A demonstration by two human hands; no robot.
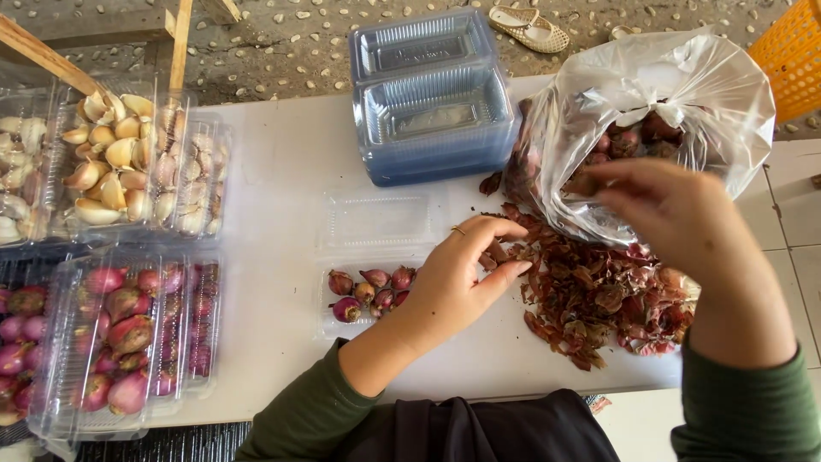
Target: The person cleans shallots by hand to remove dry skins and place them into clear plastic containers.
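Left hand (462,274) resting on the white desk (282,162), fingers loosely curled, tips touching the edge of a pile of dry red shallot skins (599,299); possibly pinching a small piece there, though too hidden to tell. Just left of that hand, an open clear plastic box (376,224) with a few peeled shallots (369,291) in its near half. Right hand (676,214) raised at the mouth of a clear plastic bag (650,94) of unpeeled shallots, fingers bent downward; grip hidden from this side, so open or closed cannot be told. Behind the box, a stack of empty blue-tinted trays (432,103). Along the left edge of the desk, closed boxes of garlic cloves (111,162) above and closed boxes of shallots (120,334) below. Beyond the desk, a sandal (530,27) on pebbled ground and an orange basket (795,51) at the far right.
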